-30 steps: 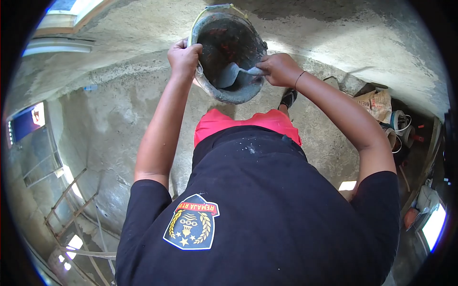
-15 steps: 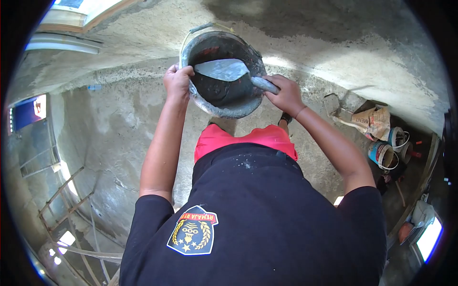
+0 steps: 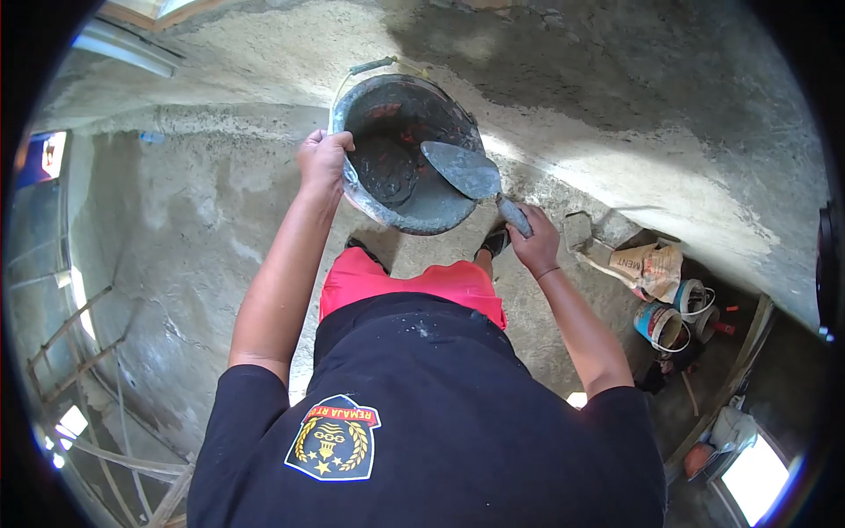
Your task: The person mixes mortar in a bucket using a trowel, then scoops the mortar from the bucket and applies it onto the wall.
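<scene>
My left hand (image 3: 323,163) grips the left rim of a cement-smeared bucket (image 3: 440,216), held up in front of me with its mouth towards me. A wet grey mix (image 3: 385,169) lies inside against the bottom and wall. In my right hand (image 3: 536,239) is the handle of a pointing trowel (image 3: 465,170). Its flat, leaf-shaped blade reaches over the right rim of the bucket, tip pointing up and left. The bucket's wire handle with its grip (image 3: 371,65) stands above the upper left rim.
A rough plastered wall (image 3: 616,106) rises ahead, with a darker damp patch. To the right on the floor are a cement bag (image 3: 650,267), paint buckets (image 3: 660,325) and a wooden plank (image 3: 731,378). Wooden poles (image 3: 84,348) stand at the left.
The trowel has moved right and down, from across the bucket's mouth to its right rim, its blade turning. My left hand still holds the bucket. The view has shifted slightly.
</scene>
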A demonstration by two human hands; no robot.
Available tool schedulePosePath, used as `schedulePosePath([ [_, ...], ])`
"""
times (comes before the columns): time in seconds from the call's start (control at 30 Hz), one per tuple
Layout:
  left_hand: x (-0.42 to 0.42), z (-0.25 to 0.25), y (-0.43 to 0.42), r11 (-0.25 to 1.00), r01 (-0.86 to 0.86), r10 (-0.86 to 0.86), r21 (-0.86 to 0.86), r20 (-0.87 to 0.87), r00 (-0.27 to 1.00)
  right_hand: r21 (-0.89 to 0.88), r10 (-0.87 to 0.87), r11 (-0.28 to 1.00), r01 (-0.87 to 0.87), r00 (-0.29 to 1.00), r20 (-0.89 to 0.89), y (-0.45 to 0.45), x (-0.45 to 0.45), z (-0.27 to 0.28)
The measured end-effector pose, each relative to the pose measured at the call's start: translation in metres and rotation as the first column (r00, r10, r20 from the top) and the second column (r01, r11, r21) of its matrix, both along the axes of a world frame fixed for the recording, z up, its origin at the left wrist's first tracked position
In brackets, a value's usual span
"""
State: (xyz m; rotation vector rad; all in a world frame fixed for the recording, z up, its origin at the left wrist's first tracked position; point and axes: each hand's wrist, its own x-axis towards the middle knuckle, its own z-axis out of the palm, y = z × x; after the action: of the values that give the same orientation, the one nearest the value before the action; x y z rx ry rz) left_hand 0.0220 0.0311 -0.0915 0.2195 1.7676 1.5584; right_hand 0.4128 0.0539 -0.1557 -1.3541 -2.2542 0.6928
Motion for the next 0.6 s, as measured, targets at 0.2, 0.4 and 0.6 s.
schedulePosePath([
  [0.2,0.004,-0.01,0.007,1.0,-0.015,0.015,0.011,0.032,0.999,0.009,-0.012,1.0,0.012,1.0,0.002,-0.002,0.007,-0.001],
  [0.4,0.01,-0.013,0.011,1.0,-0.02,0.02,-0.002,0.024,1.0,-0.051,0.011,0.999,-0.01,1.0,0.026,0.001,0.01,0.003],
  [0.6,0.013,-0.029,0.011,0.997,-0.05,0.051,-0.056,0.014,0.999,-0.097,0.013,0.995,-0.003,0.995,0.103,0.012,0.014,-0.006],
])
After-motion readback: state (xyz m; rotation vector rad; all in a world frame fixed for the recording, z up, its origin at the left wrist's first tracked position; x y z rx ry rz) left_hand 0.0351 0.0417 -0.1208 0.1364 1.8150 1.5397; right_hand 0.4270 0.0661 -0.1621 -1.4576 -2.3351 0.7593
